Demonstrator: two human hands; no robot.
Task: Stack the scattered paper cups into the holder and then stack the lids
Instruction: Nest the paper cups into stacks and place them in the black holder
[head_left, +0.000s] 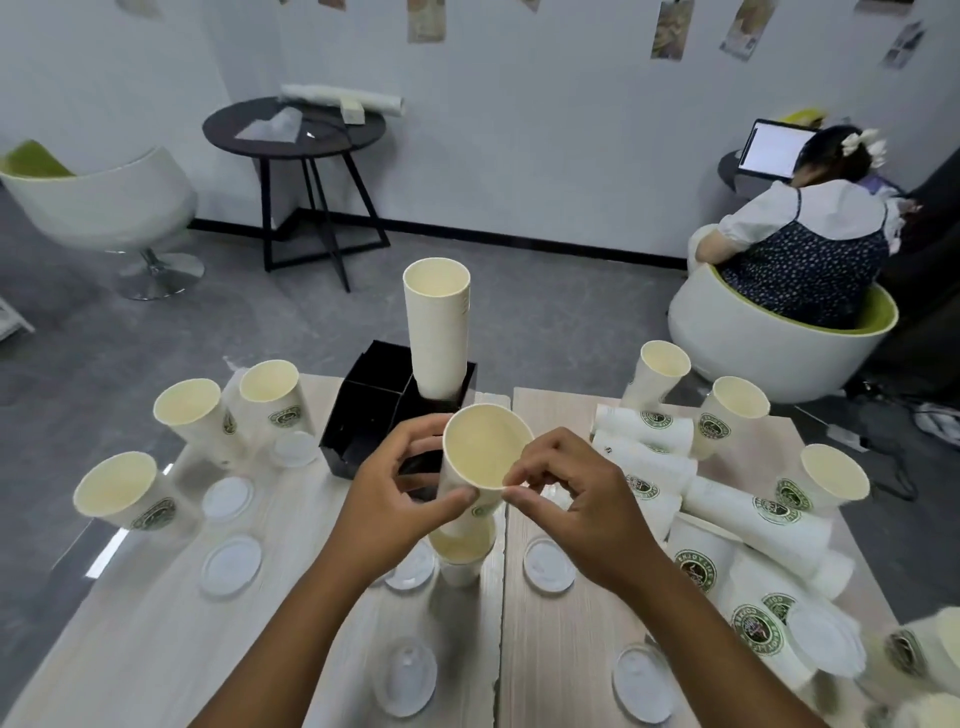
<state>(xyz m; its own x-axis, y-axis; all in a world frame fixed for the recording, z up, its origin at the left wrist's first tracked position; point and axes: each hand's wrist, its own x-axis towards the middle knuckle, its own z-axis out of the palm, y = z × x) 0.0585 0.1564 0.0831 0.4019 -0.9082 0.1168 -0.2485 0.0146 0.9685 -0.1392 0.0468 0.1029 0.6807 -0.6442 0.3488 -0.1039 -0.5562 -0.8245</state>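
A white paper cup (480, 457) with a green logo is held upright over the table's middle. My left hand (400, 499) grips its side and my right hand (571, 499) pinches its near rim. Another cup (460, 553) stands on the table just below it. Behind, a black holder (363, 410) carries a tall stack of cups (438, 332) in its right back compartment. Upright cups stand at left (124, 496) (195, 415) (272, 392). Several cups lie tumbled at right (748, 514). Clear lids (231, 564) (548, 564) lie flat around the table.
Two light wooden tables (156, 649) meet at a seam down the middle. Beyond them are a black round side table (293, 135), a white chair at left (104, 202), and a person seated in a white tub chair (769, 332) at right with a laptop.
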